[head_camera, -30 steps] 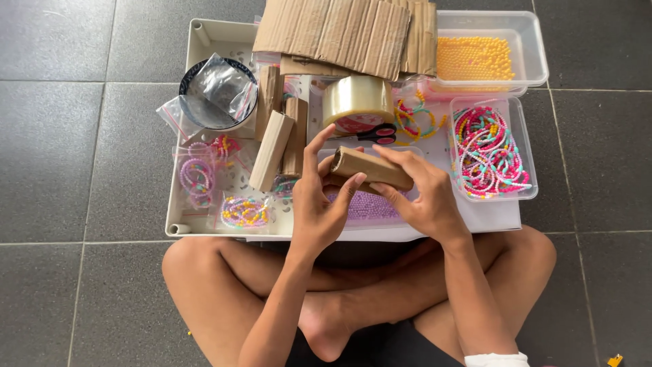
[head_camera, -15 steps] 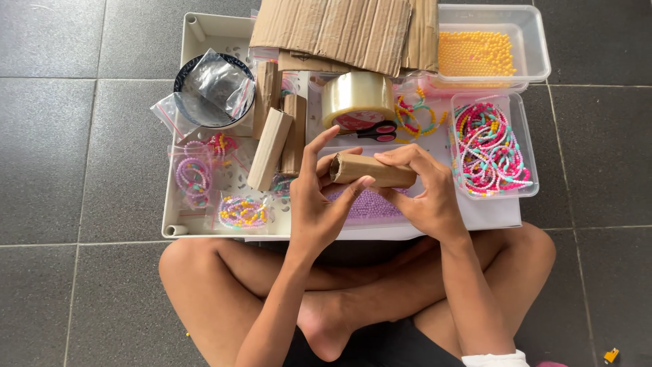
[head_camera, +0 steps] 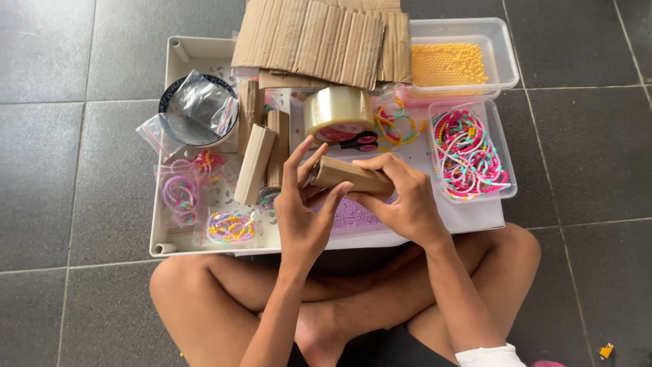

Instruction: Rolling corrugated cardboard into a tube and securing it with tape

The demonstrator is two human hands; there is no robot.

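Left hand (head_camera: 303, 216): fingers curled on the near end of a cardboard roll (head_camera: 350, 178), gripping it. Right hand (head_camera: 404, 201): closed over the roll's far end, gripping. Roll: held level above a tub of purple beads (head_camera: 353, 215), over the white tray (head_camera: 178, 61). Beyond: tape roll (head_camera: 337, 111), scissors (head_camera: 360, 142), more cardboard rolls (head_camera: 255, 163), bracelet tub (head_camera: 468, 151). Farthest: corrugated cardboard (head_camera: 319, 37), yellow bead tub (head_camera: 449, 64).

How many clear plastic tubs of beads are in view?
3: one of orange beads at top right, one of multicoloured bead strings below it, one of purple beads largely hidden behind both hands.
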